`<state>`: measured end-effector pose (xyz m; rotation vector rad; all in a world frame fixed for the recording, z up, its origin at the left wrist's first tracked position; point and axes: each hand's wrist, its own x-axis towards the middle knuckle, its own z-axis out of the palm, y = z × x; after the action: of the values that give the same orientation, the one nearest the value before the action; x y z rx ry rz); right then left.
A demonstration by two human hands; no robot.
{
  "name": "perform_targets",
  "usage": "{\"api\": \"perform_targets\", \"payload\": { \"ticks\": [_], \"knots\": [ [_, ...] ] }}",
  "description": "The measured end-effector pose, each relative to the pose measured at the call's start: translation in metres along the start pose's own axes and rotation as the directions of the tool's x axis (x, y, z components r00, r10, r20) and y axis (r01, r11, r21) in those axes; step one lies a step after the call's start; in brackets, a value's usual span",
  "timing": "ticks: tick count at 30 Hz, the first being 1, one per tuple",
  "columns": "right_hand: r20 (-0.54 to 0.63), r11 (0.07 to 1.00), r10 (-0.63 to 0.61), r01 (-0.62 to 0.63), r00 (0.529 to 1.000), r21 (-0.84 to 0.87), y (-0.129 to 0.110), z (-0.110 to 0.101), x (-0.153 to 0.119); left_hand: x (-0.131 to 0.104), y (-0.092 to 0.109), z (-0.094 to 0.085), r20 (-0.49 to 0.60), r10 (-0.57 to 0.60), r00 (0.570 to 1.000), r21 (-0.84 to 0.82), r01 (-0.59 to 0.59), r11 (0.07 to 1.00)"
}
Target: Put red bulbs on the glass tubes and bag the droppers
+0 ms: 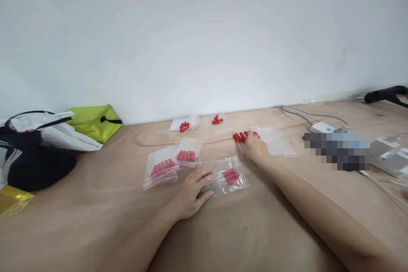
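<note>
My left hand [194,193] lies with its fingers spread on the end of a clear plastic bag [223,178]. Inside that bag are several droppers [232,174] with red bulbs and thin clear stems. My right hand [255,148] reaches farther out, its fingers closed at a row of loose red-bulbed droppers [237,137]. The fingertips partly hide that row. Just right of this hand lies a flat stack of zip bags [280,142]. Left of my left hand are two piles of filled zip bags, a nearer one [161,174] and a farther one [189,153].
Near the wall are more red bulbs [184,126] on a white packet, and others [217,119] beside it. A lime-green pouch [92,121] and a black-and-white cloth bundle [38,153] lie left. Power strips [325,128] and cables stand right, with a black object [385,94] behind.
</note>
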<state>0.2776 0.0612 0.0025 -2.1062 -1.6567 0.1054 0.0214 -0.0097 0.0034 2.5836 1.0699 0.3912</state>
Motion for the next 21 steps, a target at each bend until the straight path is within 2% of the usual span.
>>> {"api": "perform_targets", "payload": {
  "ticks": [2,4,5,7,9,12,16,21],
  "knots": [
    [-0.079,0.988,-0.041,0.052,0.996,0.145,0.006,-0.001,-0.002,0.000,0.001,0.000,-0.004,-0.008,1.000,-0.012,0.008,1.000],
    [-0.119,0.925,-0.063,0.103,0.991,0.366,0.015,-0.001,-0.007,-0.001,0.001,-0.001,-0.001,-0.005,1.000,-0.013,0.005,1.000],
    [-0.105,0.868,-0.050,0.095,0.993,0.487,0.019,-0.001,-0.010,-0.001,0.001,-0.001,0.001,-0.004,1.000,-0.012,0.004,1.000],
    [-0.019,0.716,0.018,0.001,1.000,0.698,0.028,0.002,-0.020,0.000,0.001,-0.001,0.006,-0.010,1.000,-0.009,0.010,1.000],
    [0.060,0.550,0.079,-0.094,0.995,0.830,0.034,0.004,-0.032,0.000,0.001,-0.001,0.009,-0.016,1.000,-0.010,0.016,1.000],
    [0.055,0.387,0.099,-0.089,0.994,0.918,0.035,0.007,-0.044,0.001,0.001,0.000,0.009,-0.014,1.000,-0.010,0.014,1.000],
    [0.042,0.313,0.109,-0.074,0.993,0.947,0.025,0.006,-0.053,0.001,0.001,0.000,0.014,-0.018,1.000,-0.008,0.018,1.000],
    [0.129,0.163,0.098,-0.144,0.987,0.976,0.011,0.006,-0.063,0.000,0.002,-0.001,0.008,-0.028,1.000,-0.021,0.028,0.999]
  ]
}}
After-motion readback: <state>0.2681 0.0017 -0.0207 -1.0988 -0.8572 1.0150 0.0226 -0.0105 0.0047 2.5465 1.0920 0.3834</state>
